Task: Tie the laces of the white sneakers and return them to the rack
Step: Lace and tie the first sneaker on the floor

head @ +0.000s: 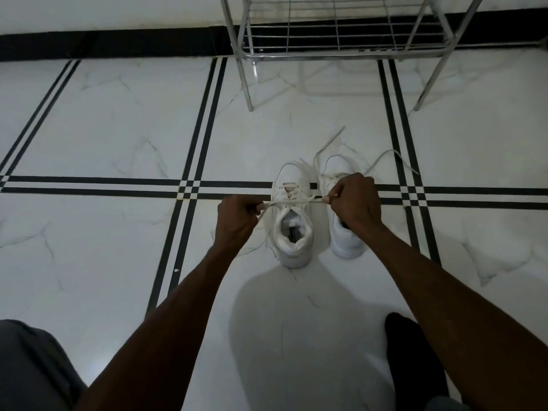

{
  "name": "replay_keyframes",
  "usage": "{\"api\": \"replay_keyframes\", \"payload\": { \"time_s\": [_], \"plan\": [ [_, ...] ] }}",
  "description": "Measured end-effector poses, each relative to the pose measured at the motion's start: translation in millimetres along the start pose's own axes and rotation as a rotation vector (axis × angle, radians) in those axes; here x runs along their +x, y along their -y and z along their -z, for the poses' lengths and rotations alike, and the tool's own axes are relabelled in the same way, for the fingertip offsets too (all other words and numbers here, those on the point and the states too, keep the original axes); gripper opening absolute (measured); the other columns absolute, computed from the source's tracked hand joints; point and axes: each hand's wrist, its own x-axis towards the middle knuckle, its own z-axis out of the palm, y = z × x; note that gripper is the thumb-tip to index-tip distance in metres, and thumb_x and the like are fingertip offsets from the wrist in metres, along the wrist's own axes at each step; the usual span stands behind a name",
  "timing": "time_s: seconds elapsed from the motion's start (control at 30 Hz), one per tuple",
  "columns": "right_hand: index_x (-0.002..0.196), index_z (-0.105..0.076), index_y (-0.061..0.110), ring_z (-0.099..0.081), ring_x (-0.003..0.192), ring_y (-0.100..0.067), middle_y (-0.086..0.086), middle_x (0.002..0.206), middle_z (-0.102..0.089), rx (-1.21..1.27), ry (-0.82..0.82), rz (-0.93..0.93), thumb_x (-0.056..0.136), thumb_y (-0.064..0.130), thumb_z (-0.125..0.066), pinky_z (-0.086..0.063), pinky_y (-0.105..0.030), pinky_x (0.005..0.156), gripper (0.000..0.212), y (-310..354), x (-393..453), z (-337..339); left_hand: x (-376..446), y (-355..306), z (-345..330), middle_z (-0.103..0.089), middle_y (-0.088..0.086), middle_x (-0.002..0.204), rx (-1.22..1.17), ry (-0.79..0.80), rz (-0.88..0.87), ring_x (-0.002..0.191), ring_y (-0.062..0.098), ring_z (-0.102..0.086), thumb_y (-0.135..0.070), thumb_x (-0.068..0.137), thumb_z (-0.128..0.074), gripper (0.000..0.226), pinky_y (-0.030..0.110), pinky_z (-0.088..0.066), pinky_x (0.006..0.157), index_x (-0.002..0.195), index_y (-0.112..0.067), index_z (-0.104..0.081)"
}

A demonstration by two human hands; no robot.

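Two white sneakers stand side by side on the floor, toes pointing away from me. The left sneaker (293,232) has its lace (292,202) stretched taut sideways across its tongue. My left hand (237,221) pinches one end at the shoe's left side. My right hand (354,200) pinches the other end and hangs over the right sneaker (347,241), hiding its middle. The right sneaker's loose laces (385,158) trail on the floor beyond it.
A chrome wire shoe rack (335,54) stands against the wall just beyond the sneakers, its lower shelf bare. The floor is white marble tile with black stripes. My grey-clad knee (32,366) is at the lower left and a dark foot (412,360) at the lower right.
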Motion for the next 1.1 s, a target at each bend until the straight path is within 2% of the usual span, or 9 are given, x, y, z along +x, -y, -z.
{"api": "replay_keyframes", "payload": {
  "time_s": [0.13, 0.33, 0.53, 0.67, 0.73, 0.83, 0.97, 1.03, 1.1],
  "plan": [
    [0.071, -0.075, 0.009, -0.071, 0.071, -0.023, -0.009, 0.074, -0.075, -0.047, -0.023, 0.006, 0.067, 0.023, -0.089, -0.053, -0.025, 0.061, 0.019, -4, 1, -4, 1, 2, -2, -0.067, -0.004, 0.058, 0.065, 0.013, 0.008, 0.055, 0.016, -0.062, -0.001, 0.080, -0.070, 0.018, 0.024, -0.041, 0.056, 0.072, -0.015, -0.079],
    [0.078, -0.074, 0.003, -0.071, 0.073, -0.027, -0.014, 0.078, -0.074, -0.108, -0.045, 0.020, 0.070, 0.013, -0.084, -0.048, -0.024, 0.058, 0.016, 0, -3, -5, -3, 2, -6, -0.063, -0.006, 0.057, 0.016, -0.019, 0.060, 0.053, 0.010, -0.054, -0.005, 0.082, -0.071, 0.014, 0.021, -0.036, 0.057, 0.073, -0.014, -0.078],
    [0.078, -0.072, 0.004, -0.070, 0.077, -0.032, -0.016, 0.080, -0.073, -0.170, -0.007, 0.129, 0.083, 0.009, -0.070, -0.054, -0.034, 0.063, 0.007, 10, -4, 5, -11, -8, -7, -0.079, 0.002, 0.084, -0.180, -0.105, 0.138, 0.077, 0.012, -0.071, -0.015, 0.088, -0.072, 0.010, 0.024, -0.054, 0.073, 0.091, -0.011, -0.081],
    [0.074, -0.070, 0.016, -0.071, 0.076, -0.024, -0.007, 0.076, -0.074, -0.029, 0.065, 0.158, 0.074, 0.010, -0.080, -0.059, -0.037, 0.066, 0.012, 10, 8, 18, -12, 2, -6, -0.079, -0.001, 0.090, -0.183, -0.083, 0.207, 0.082, 0.007, -0.070, -0.018, 0.090, -0.073, 0.011, 0.006, -0.047, 0.073, 0.094, -0.010, -0.080],
    [0.073, -0.065, 0.016, -0.070, 0.071, -0.012, 0.003, 0.066, -0.069, 0.021, 0.120, 0.162, 0.069, 0.010, -0.085, -0.056, -0.029, 0.062, 0.021, 6, 13, 23, -10, 4, -5, -0.079, 0.000, 0.092, -0.163, -0.067, 0.185, 0.084, 0.009, -0.071, -0.017, 0.091, -0.072, 0.011, 0.015, -0.052, 0.078, 0.096, -0.009, -0.079],
    [0.072, -0.067, 0.008, -0.060, 0.052, 0.014, 0.014, 0.056, -0.060, 0.057, 0.159, 0.204, 0.070, 0.002, -0.083, -0.044, -0.007, 0.049, 0.017, 3, 16, 27, -9, 5, -2, -0.079, 0.004, 0.090, -0.102, -0.024, 0.139, 0.085, 0.013, -0.072, -0.014, 0.091, -0.072, 0.010, 0.025, -0.054, 0.078, 0.094, -0.008, -0.079],
    [0.066, -0.064, 0.012, -0.058, 0.053, 0.007, -0.001, 0.061, -0.070, 0.005, 0.141, 0.212, 0.074, 0.004, -0.082, -0.046, -0.015, 0.052, 0.021, -2, 14, 21, -3, 3, 2, -0.079, 0.009, 0.090, 0.017, 0.000, 0.081, 0.084, 0.019, -0.073, -0.003, 0.091, -0.068, 0.010, 0.027, -0.053, 0.077, 0.094, -0.003, -0.078],
    [0.065, -0.063, 0.008, -0.068, 0.061, -0.010, -0.009, 0.067, -0.073, -0.022, 0.128, 0.232, 0.078, 0.003, -0.078, -0.051, -0.023, 0.056, 0.021, -4, 13, 17, -1, 2, 3, -0.078, 0.011, 0.090, 0.053, 0.013, 0.067, 0.084, 0.023, -0.072, 0.001, 0.090, -0.066, 0.011, 0.032, -0.056, 0.077, 0.092, -0.002, -0.076],
    [0.072, -0.066, -0.005, -0.068, 0.070, -0.026, -0.018, 0.075, -0.071, -0.070, 0.133, 0.281, 0.084, -0.001, -0.070, -0.043, -0.019, 0.059, 0.014, -3, 11, 18, 1, 4, 4, -0.078, 0.011, 0.087, 0.088, 0.022, 0.065, 0.082, 0.025, -0.072, 0.002, 0.089, -0.066, 0.010, 0.032, -0.055, 0.075, 0.089, -0.002, -0.076]
  ]
}}
